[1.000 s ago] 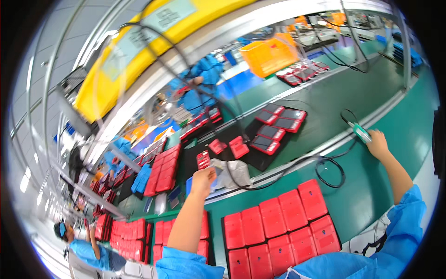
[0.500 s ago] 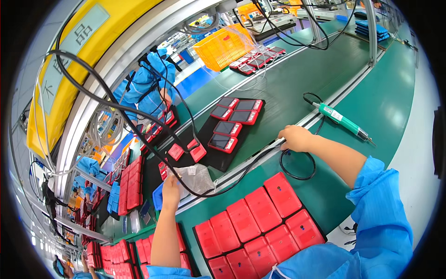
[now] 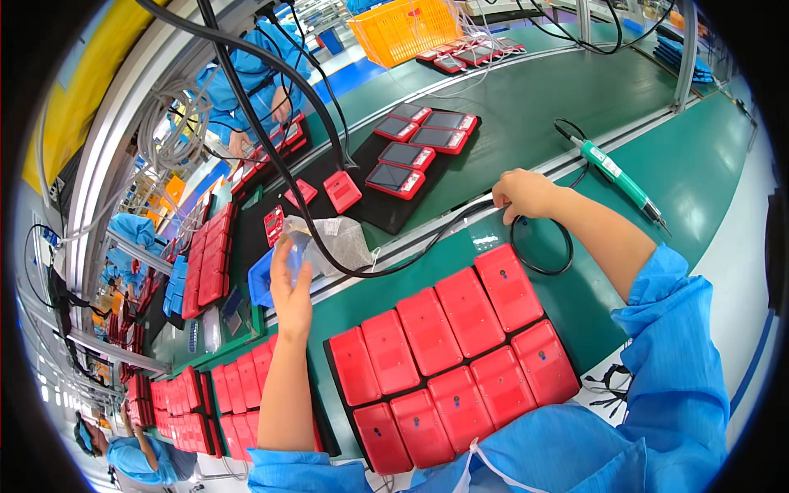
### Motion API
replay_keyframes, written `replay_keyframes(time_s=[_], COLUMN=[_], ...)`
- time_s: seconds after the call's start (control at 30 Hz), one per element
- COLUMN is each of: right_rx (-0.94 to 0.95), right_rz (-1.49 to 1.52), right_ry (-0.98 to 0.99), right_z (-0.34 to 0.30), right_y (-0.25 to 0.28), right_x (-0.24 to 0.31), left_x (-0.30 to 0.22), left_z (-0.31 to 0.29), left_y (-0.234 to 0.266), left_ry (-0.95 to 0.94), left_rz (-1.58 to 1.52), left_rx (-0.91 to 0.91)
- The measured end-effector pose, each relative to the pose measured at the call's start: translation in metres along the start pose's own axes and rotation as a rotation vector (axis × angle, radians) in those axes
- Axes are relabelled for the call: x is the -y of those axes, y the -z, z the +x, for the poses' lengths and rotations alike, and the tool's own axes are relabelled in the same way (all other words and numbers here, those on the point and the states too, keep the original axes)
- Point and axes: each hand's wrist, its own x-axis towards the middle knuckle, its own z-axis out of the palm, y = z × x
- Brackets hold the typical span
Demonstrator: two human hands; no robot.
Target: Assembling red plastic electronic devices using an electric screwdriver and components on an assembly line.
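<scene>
My left hand (image 3: 292, 296) is raised with its thumb apart from the fingers, and I see nothing held in it. It is beside a blue bin (image 3: 261, 279) and a clear plastic bag (image 3: 341, 242). My right hand (image 3: 526, 195) is closed, its fingertips pinching a black cable (image 3: 450, 220) at the metal rail. Below that hand the cable forms a loop on the green bench. Red device housings (image 3: 422, 331) lie back side up in two rows on a black mat in front of me; some have small dark spots.
A green electric screwdriver (image 3: 616, 174) lies at the right. Beyond the rail, red devices with dark screens (image 3: 396, 177) sit on a black mat (image 3: 386, 215). Thick black cables hang across the left. An orange crate (image 3: 403, 33) stands far back, and a co-worker's sleeve (image 3: 246, 82) shows at upper left.
The view has shifted, so the bench things appear higher. My left thumb has spread away from its fingers beside the blue bin. My right hand stays at the cable by the rail.
</scene>
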Motion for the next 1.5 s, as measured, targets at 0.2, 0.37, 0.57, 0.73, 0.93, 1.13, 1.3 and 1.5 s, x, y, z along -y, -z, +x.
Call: replay_keyframes(time_s=[0.2, 0.37, 0.57, 0.73, 0.93, 1.13, 1.3, 1.5], right_rx=[0.094, 0.123, -0.093, -0.567, -0.126, -0.124, -0.572, -0.598], right_rz=[-0.083, -0.208, -0.078, 0.944, 1.661, 1.744, 1.382, 1.303], right_ry=[-0.106, -0.003, -0.078, 0.029, 0.189, 0.036, 0.162, 0.059], right_z=[0.003, 0.01, -0.014, -0.059, -0.106, -0.107, -0.102, -0.107], right_y=[0.004, -0.001, -0.006, 0.013, -0.052, -0.069, -0.071, -0.074], right_x=[0.019, 0.004, 0.021, 0.087, 0.179, 0.184, 0.171, 0.185], left_x=[-0.037, -0.06, -0.066, -0.083, -0.105, -0.093, -0.083, -0.091], left_z=[-0.066, -0.107, -0.133, -0.144, -0.134, -0.141, -0.14, -0.136], left_y=[0.0, -0.003, -0.014, -0.022, -0.063, -0.07, -0.068, -0.066], left_ry=[0.074, 0.296, 0.403, 0.59, 0.446, 0.526, 0.642, 0.62], left_rz=[-0.319, -0.592, -0.796, -0.897, -0.708, -0.649, -0.74, -0.787], left_rx=[-0.336, -0.312, -0.206, -0.049, 0.333, 0.11, 0.189, 0.087])
